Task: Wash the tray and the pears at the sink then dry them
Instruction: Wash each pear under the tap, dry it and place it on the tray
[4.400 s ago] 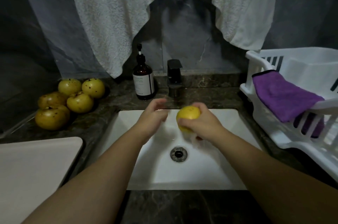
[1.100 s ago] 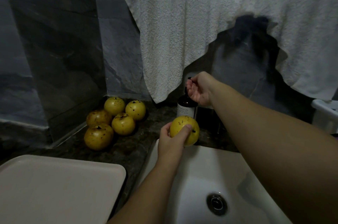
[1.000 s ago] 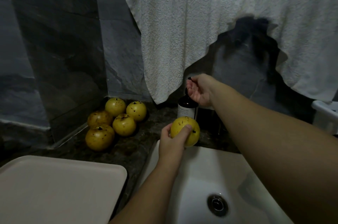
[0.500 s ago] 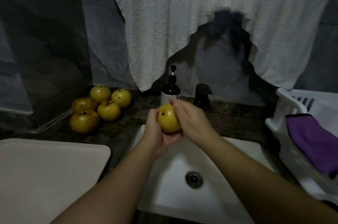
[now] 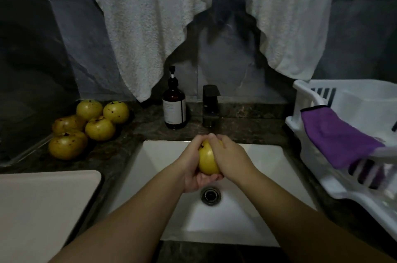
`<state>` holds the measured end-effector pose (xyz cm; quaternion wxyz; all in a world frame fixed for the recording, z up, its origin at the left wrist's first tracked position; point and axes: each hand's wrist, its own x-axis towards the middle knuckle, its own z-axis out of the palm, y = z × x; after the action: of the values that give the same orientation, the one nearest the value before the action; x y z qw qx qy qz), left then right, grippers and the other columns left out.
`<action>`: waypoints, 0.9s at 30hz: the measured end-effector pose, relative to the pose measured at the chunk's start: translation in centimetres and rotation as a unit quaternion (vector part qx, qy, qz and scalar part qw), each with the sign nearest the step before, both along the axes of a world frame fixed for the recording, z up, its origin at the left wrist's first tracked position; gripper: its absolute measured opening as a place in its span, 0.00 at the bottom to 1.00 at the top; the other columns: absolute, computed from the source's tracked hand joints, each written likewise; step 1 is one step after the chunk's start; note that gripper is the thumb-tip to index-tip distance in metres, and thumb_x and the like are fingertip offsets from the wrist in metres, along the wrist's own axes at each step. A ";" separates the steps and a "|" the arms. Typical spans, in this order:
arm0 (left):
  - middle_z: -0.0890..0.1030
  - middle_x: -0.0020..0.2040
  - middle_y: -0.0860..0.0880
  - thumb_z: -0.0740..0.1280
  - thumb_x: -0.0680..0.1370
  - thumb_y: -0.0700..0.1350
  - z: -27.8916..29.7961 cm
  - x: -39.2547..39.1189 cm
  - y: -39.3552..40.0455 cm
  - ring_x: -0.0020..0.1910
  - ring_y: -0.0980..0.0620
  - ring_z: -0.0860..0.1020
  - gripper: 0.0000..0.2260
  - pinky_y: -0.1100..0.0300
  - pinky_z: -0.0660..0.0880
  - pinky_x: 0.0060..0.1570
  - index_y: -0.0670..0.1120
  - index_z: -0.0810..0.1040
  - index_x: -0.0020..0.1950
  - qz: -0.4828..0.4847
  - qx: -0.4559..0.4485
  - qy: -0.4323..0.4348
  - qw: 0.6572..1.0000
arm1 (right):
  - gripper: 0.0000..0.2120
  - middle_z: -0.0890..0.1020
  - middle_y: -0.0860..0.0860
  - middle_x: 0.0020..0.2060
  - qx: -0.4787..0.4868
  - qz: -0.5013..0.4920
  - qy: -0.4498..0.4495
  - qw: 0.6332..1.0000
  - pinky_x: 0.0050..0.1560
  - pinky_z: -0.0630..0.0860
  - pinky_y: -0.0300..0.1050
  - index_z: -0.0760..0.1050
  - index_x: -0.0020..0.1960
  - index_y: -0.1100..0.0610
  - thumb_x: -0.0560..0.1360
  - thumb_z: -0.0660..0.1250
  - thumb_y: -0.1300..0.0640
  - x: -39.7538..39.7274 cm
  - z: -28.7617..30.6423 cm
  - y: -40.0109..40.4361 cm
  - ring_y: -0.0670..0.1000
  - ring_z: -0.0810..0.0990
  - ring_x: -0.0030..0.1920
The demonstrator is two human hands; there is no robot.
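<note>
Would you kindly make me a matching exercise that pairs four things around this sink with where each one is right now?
Things:
1. held pear
2. purple cloth
3. soap bottle
4. tray

Places:
A. draped over the edge of the white rack
B. between both hands, above the sink
C. flat on the counter left of the sink
D. standing on the counter just left of the tap

Pairs: 1-B, 2-A, 3-D, 4-C
</note>
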<state>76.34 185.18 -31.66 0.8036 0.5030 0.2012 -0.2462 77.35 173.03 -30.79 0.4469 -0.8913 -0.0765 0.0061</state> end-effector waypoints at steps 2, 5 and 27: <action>0.86 0.42 0.40 0.74 0.70 0.63 -0.2 -0.1 0.0 0.36 0.43 0.87 0.28 0.54 0.82 0.28 0.41 0.83 0.56 0.001 -0.038 -0.010 0.999 | 0.22 0.75 0.51 0.71 -0.035 0.025 -0.100 0.994 0.63 0.69 0.46 0.71 0.75 0.50 0.85 0.54 0.45 -0.1 -0.1 0.4 0.51 0.74 0.67; 0.86 0.44 0.39 0.75 0.66 0.63 0.0 -0.2 0.0 0.37 0.42 0.87 0.31 0.55 0.82 0.28 0.41 0.82 0.59 0.014 -0.062 -0.039 0.997 | 0.19 0.77 0.50 0.68 0.051 0.029 -0.089 0.994 0.60 0.71 0.45 0.75 0.71 0.48 0.85 0.56 0.45 0.6 0.2 0.7 0.51 0.75 0.65; 0.87 0.50 0.42 0.66 0.79 0.67 0.7 -1.4 -1.1 0.43 0.45 0.87 0.29 0.55 0.85 0.37 0.43 0.81 0.64 0.054 -0.103 -0.042 0.992 | 0.21 0.77 0.50 0.67 0.080 -0.021 -0.090 0.992 0.57 0.70 0.44 0.72 0.73 0.47 0.84 0.54 0.42 -0.1 -0.3 0.3 0.51 0.76 0.64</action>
<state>74.96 184.11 -30.91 0.8710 0.4159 0.1675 -0.2005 77.30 173.35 -31.13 0.5083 -0.8508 -0.0982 -0.0898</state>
